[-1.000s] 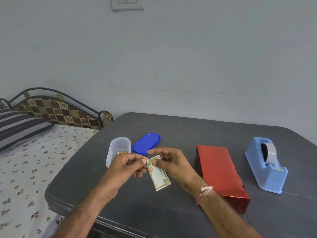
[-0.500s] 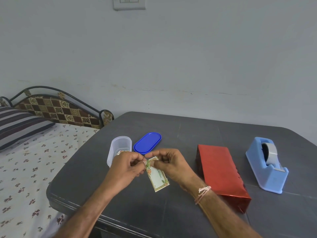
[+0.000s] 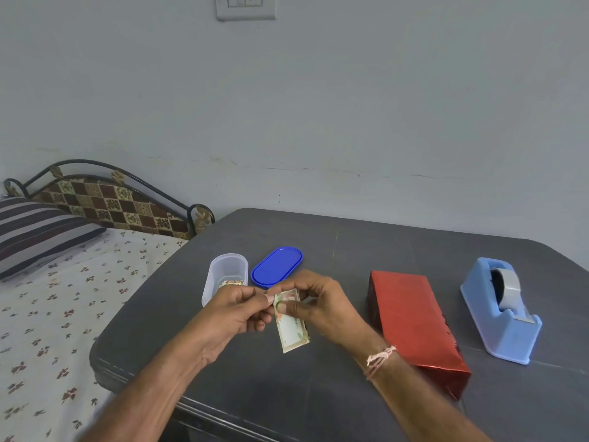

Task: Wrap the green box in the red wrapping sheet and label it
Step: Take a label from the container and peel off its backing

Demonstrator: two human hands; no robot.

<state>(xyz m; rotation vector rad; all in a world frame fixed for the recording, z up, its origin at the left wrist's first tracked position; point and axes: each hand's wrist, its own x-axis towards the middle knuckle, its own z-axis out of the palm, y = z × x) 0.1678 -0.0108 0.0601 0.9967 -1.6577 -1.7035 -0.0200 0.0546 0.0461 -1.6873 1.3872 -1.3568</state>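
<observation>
Head view, left hand (image 3: 234, 314), right hand (image 3: 325, 306) fingers (image 3: 291, 309) pinch label (image 3: 291, 330), tub (image 3: 228, 269), lid (image 3: 276, 266) behind, wrapped box (image 3: 411, 320) right

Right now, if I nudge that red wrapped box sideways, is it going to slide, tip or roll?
Probably slide: the red wrapped box lies flat on its broad face on the table, so tipping looks unlikely. Flat sides mean it should not roll. Its glossy wrapping may be a bit slippery to grip.
</observation>
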